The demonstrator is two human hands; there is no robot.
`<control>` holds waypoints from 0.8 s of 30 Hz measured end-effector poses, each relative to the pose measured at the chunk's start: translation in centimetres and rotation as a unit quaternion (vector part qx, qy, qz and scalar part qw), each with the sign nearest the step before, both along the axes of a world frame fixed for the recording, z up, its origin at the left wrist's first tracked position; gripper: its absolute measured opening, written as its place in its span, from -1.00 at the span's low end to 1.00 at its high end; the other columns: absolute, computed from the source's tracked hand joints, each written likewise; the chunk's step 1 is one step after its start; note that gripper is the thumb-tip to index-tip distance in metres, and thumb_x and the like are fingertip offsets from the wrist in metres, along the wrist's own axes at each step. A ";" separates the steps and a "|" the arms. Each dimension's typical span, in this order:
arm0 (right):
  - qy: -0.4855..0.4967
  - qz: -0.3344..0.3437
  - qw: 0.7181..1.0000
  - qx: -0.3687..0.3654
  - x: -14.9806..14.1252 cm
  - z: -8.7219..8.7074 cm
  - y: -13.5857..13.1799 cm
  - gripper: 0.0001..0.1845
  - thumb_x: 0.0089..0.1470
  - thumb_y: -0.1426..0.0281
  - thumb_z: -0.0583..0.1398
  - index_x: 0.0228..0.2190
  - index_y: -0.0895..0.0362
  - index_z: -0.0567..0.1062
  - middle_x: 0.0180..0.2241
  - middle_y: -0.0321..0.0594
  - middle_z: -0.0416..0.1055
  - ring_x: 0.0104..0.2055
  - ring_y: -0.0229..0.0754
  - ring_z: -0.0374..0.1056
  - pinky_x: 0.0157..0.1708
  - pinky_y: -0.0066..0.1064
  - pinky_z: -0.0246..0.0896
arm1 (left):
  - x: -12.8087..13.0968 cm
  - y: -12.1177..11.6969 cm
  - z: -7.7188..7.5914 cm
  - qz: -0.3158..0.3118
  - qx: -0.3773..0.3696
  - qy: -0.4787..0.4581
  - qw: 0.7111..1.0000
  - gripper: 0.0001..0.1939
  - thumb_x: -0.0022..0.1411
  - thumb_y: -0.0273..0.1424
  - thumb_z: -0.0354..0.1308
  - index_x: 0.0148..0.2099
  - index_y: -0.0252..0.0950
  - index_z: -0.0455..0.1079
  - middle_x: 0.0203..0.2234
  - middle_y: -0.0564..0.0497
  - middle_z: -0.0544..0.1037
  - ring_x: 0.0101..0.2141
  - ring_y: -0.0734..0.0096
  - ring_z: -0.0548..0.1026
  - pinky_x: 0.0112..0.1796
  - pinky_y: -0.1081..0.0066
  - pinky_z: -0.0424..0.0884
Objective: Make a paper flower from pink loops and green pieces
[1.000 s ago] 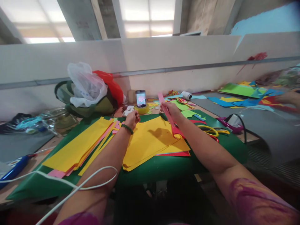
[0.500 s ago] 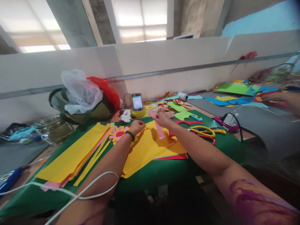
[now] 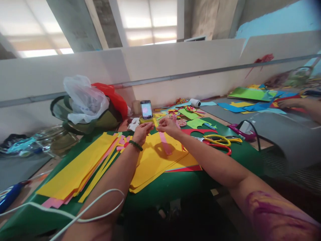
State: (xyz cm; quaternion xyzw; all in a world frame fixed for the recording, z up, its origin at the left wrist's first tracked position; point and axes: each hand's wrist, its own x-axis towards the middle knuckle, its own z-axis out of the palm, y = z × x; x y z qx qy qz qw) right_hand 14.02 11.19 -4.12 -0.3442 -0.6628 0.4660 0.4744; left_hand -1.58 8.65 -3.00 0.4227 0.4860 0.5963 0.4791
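My left hand [image 3: 143, 132], a green beaded bracelet [image 3: 135, 145] at its wrist, is closed with its fingertips at a narrow yellow paper strip [image 3: 155, 124]. Close by on the right is my right hand [image 3: 168, 126], its fingers pinched. From under those fingers a pink paper strip [image 3: 165, 144] slants down over the yellow sheets [image 3: 152, 164]. The exact grip at the fingertips is too small to make out. Left of my left wrist a pink paper flower [image 3: 122, 144] is partly hidden by the hand. Scissors with yellow handles [image 3: 218, 140] lie right of my right forearm.
A stack of yellow sheets [image 3: 75, 167] lies on the green mat [image 3: 160, 187]. Behind stand a phone [image 3: 146, 109] and a bag with white plastic [image 3: 85, 103]. A white cable [image 3: 82, 216] crosses my left forearm. A co-worker's hand [image 3: 291, 103] is at the far right.
My right hand has moved left with the pink strip, closer to my left hand. My left hand has risen slightly, and a yellow strip now shows between the fingertips.
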 end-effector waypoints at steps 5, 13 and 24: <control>0.064 0.041 0.997 -0.028 1.2 0.9 -0.2 -0.65 -0.26 0.41 0.30 -0.35 0.12 0.32 -0.59 -0.42 0.39 -0.53 -0.32 0.33 -0.47 -0.46 0.25 | -0.3 -0.3 0.2 -0.008 -0.017 -0.009 1.000 -0.87 -0.03 -0.46 0.35 -0.42 -0.38 0.46 -0.58 0.02 0.55 -0.55 0.57 0.44 -0.47 0.57 0.28; 0.117 0.041 0.991 -0.043 1.1 1.5 -0.4 -0.70 -0.30 0.44 0.25 -0.39 0.14 0.40 -0.64 -0.43 0.34 -0.61 -0.34 0.23 -0.56 -0.49 0.16 | 1.7 -1.7 1.0 -0.132 -0.043 -0.032 0.990 -0.81 0.04 -0.53 0.25 -0.57 -0.38 0.35 -0.68 0.04 0.42 -0.64 0.58 0.33 -0.54 0.55 0.20; 0.213 -0.198 0.954 0.080 4.4 3.3 1.0 -0.82 -0.11 0.42 0.09 -0.35 0.04 0.27 -0.54 -0.43 0.26 -0.62 -0.36 0.11 -0.59 -0.51 0.04 | -3.0 -1.7 4.7 -0.043 0.009 -0.187 0.981 -0.64 0.32 -0.52 -0.04 -0.55 -0.29 0.07 -0.80 0.26 0.00 -0.77 0.69 0.04 -0.63 0.67 0.14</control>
